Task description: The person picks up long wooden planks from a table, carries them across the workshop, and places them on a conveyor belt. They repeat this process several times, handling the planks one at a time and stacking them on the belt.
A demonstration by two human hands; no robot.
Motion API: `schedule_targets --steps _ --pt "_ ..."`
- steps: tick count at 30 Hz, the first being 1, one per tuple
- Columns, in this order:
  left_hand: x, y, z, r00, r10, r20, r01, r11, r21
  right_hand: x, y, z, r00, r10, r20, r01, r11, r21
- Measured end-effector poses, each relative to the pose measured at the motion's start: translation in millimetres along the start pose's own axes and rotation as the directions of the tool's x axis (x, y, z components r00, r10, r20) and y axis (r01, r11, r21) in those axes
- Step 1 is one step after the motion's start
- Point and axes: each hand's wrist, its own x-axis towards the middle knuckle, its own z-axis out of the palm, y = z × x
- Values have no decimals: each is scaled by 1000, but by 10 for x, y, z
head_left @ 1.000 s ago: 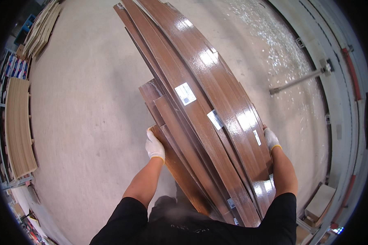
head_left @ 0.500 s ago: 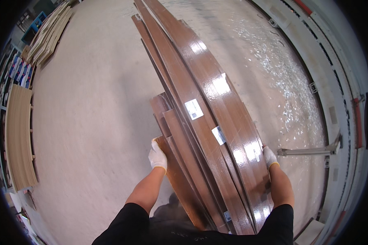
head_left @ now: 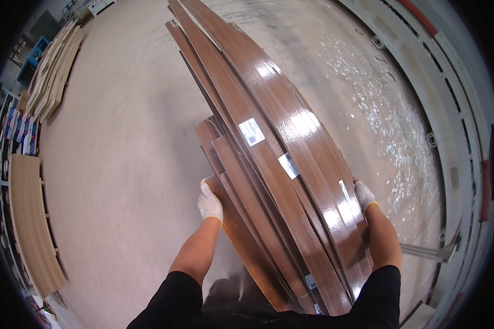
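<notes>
A stack of long brown boards [head_left: 252,109] of uneven lengths, wrapped in shiny film and bearing white labels, lies between my arms and reaches away from my body. My left hand [head_left: 209,203], in a white glove with a yellow cuff, grips the left edge of the stack at the end of a shorter board [head_left: 230,214]. My right hand [head_left: 364,194], gloved the same way, is closed against the right edge of the stack; its fingertips are partly hidden behind the boards. What bears the stack from below cannot be seen.
Tan panels [head_left: 30,219] are stacked along the left side. Beyond them stand blue-and-white packages [head_left: 19,129] and loose leaning sheets [head_left: 55,71]. White scraps [head_left: 379,109] litter the floor at right, beside a long grey machine frame [head_left: 422,88] with a metal bar [head_left: 422,251] sticking out.
The side panels, machine frame and bar sit lower in the picture, so my view has moved forward. Both hands keep hold of the boards, which stay nearly in place before me.
</notes>
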Motion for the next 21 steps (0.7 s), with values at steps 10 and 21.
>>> schedule_targets --steps 10,21 --pt "667 610 -65 998 11 68 -11 1000 8 701 -168 274 993 -107 42 101 987 125" --pt "1397 1347 177 993 112 46 -109 993 -50 915 -1040 342 981 -193 -14 194 975 109"
